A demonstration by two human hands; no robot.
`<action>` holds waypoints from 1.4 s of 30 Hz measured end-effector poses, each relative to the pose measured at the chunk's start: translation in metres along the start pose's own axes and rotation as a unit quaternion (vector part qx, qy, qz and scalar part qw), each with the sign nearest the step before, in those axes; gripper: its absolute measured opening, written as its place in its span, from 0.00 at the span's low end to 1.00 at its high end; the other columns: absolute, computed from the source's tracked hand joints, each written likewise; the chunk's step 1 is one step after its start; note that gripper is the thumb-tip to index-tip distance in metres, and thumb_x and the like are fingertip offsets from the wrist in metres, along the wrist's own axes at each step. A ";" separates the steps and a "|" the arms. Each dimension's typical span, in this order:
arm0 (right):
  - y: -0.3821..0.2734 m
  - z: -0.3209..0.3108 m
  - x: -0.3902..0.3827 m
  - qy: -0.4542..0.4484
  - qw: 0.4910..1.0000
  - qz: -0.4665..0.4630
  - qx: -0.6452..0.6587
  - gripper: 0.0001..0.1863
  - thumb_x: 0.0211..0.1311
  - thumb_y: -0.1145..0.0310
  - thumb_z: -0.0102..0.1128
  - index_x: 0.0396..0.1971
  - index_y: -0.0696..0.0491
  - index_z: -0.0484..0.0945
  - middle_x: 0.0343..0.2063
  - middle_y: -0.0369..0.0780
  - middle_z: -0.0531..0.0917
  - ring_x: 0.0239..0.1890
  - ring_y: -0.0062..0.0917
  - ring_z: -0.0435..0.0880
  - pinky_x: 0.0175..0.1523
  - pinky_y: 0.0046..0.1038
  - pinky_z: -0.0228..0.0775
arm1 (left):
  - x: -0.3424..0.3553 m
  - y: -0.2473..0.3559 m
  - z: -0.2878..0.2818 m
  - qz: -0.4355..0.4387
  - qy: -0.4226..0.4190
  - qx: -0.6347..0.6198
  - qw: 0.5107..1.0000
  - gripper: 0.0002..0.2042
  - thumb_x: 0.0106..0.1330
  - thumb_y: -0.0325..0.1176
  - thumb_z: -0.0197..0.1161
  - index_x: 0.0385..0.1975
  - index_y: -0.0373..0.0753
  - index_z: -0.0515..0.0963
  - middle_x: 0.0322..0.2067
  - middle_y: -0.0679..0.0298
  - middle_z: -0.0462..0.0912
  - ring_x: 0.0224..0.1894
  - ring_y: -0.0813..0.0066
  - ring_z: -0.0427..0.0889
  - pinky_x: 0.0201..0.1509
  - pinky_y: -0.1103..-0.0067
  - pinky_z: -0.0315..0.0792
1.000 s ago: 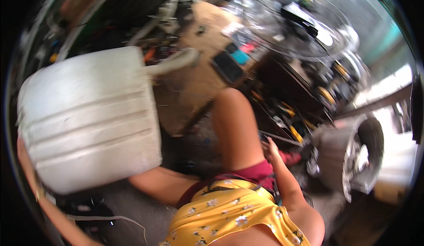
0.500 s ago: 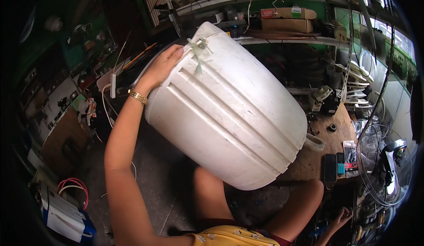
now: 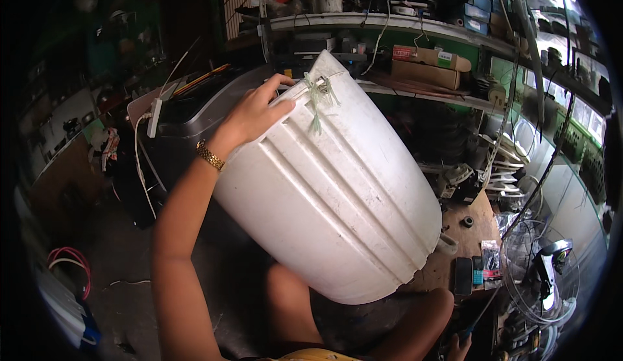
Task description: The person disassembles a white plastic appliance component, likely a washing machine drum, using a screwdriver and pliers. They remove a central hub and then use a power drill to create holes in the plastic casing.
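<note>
A large white plastic tub with raised ribs lies tilted across my front, above my knees. Green string is tied near its upper end. My left hand grips the upper left edge, thumb on the ribbed side and fingers over the rim. Low at the right, my right hand, partly cut off by the lower edge, is closed round a screwdriver with a blue handle. The screwdriver's long thin shaft points up and to the right.
On the wooden board at right lie a black phone, a small keypad phone and a packet. Loose wire and a chrome-and-white part are further right. Shelves hold boxes. A dark casing stands behind my left hand.
My left hand has shifted along the tub's rim, with its fingers now more bent. My right hand, bare before, now holds the screwdriver. The whole view has turned slightly.
</note>
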State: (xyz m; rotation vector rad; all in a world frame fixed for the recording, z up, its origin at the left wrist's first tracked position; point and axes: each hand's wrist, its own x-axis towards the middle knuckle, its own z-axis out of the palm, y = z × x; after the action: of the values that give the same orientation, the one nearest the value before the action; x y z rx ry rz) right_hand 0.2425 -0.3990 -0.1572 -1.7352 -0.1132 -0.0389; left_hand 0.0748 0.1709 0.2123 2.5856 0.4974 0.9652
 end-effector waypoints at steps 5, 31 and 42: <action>0.014 0.037 0.043 0.020 0.990 -0.137 -0.020 0.26 0.72 0.58 0.46 0.62 0.59 0.62 0.49 0.44 0.74 0.47 0.27 0.74 0.54 0.29 0.66 | -0.003 -0.001 -0.005 0.048 0.028 0.084 0.995 0.20 0.61 0.40 0.55 0.50 0.38 0.65 0.35 0.47 0.81 0.41 0.54 0.81 0.46 0.70 0.71; -0.130 0.231 0.006 -0.397 0.882 -0.246 0.065 0.17 0.61 0.67 0.58 0.47 0.61 0.78 0.20 0.39 0.78 0.22 0.18 0.75 0.33 0.21 0.69 | -0.040 -0.005 0.005 0.148 0.124 0.059 0.979 0.36 0.42 0.42 0.79 0.54 0.40 0.73 0.44 0.54 0.83 0.47 0.61 0.83 0.51 0.75 0.74; -0.136 0.232 0.041 -0.687 0.647 0.147 0.298 0.36 0.56 0.41 0.62 0.54 0.56 0.73 0.14 0.35 0.73 0.09 0.16 0.67 0.10 0.17 0.51 | -0.028 -0.015 -0.003 0.147 0.056 0.014 0.987 0.20 0.64 0.32 0.54 0.57 0.36 0.70 0.46 0.52 0.82 0.48 0.63 0.83 0.53 0.76 0.71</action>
State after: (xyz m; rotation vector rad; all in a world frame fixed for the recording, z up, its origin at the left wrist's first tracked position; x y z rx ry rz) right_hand 0.2612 -0.1460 -0.0592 -0.7367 -0.8491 1.4343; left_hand 0.0499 0.1728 0.1921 2.6903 0.1569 1.2100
